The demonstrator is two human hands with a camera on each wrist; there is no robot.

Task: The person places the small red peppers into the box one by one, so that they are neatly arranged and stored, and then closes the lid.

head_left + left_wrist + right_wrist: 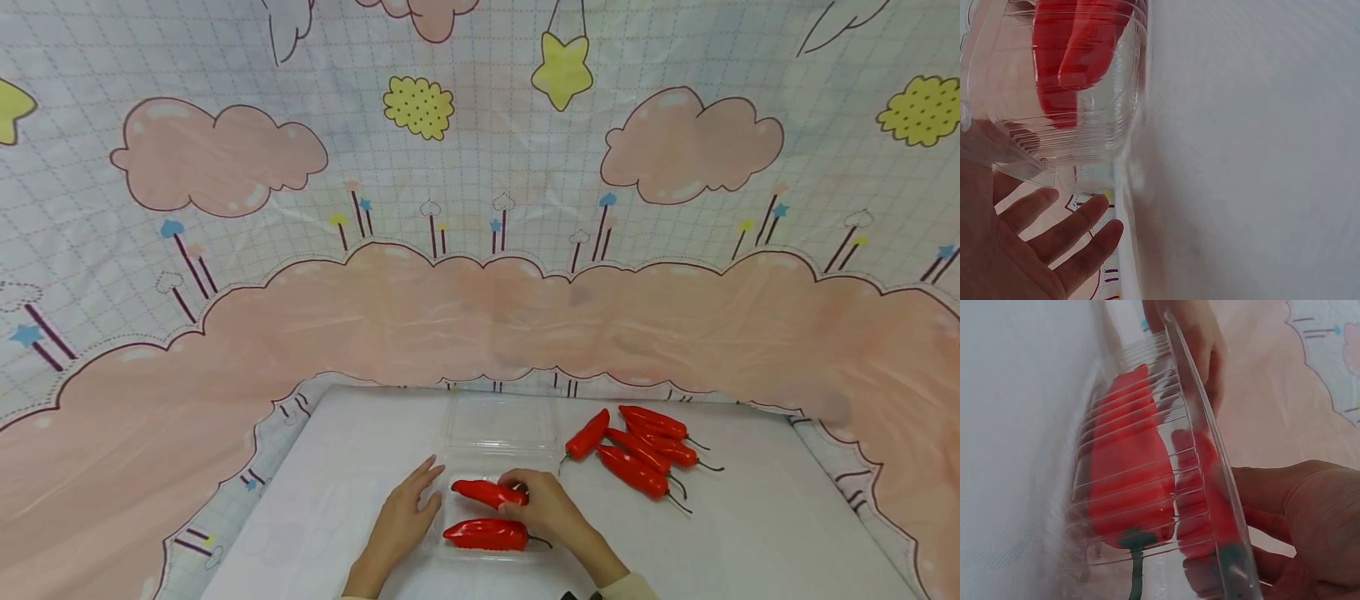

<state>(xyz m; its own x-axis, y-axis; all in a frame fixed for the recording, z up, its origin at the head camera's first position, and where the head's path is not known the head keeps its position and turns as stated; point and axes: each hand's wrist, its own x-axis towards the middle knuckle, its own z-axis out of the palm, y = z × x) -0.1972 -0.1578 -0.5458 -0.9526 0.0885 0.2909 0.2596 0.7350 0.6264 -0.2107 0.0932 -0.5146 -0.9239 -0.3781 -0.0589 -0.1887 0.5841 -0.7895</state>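
A clear plastic clamshell box (467, 511) lies with its lid (502, 423) folded back. Inside the near half rests a red chili pepper (486, 533), its green stem pointing right. Farther back in that half is a second red chili (480, 492), which my right hand (553, 507) pinches at the stem end between thumb and fingers. My left hand (401, 518) is at the box's left side, fingers extended; in the left wrist view, these fingers (1066, 234) are spread beside the ribbed plastic wall. Both chilies show through the wall in the right wrist view.
Several more red chilies (633, 472) lie in a loose pile right of the box, stems mostly toward the right. Under everything is a white table (757, 517). A patterned cloth (525, 317) with pink clouds hangs behind and along the sides.
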